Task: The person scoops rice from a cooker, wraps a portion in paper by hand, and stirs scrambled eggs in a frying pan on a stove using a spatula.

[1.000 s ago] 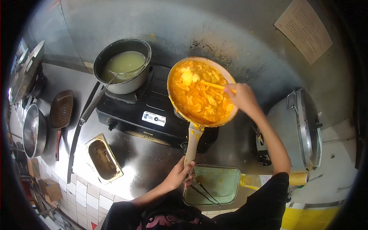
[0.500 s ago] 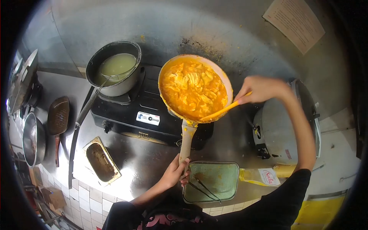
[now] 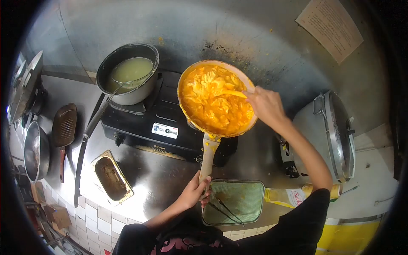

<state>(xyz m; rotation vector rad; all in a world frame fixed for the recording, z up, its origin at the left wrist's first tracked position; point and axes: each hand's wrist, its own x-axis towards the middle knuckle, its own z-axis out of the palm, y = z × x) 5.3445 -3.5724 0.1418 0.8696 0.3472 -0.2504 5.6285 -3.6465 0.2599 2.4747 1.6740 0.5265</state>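
My left hand (image 3: 196, 192) is wrapped round the pale handle of the frying pan (image 3: 208, 159), near its lower end. The pan sits over the right side of the black stove and holds an orange, lumpy egg-like mixture (image 3: 216, 100). Above the pan's right rim, my right hand (image 3: 267, 106) grips a yellow-orange utensil (image 3: 233, 93), whose far end lies in the mixture near the middle. Its tip is partly sunk and hard to make out.
On the stove's (image 3: 144, 138) left burner stands a pot (image 3: 140, 94) of pale green liquid with a strainer. A metal tin (image 3: 112, 176), a brown grill pan (image 3: 64, 125) and a green basket with tongs (image 3: 238, 199) lie around. A large lidded cooker (image 3: 314, 136) stands right.
Half a second ago my right hand was beyond the pan's right side with the utensil along the lower rim. It has moved left and the utensil now reaches the middle. My left hand keeps its hold.
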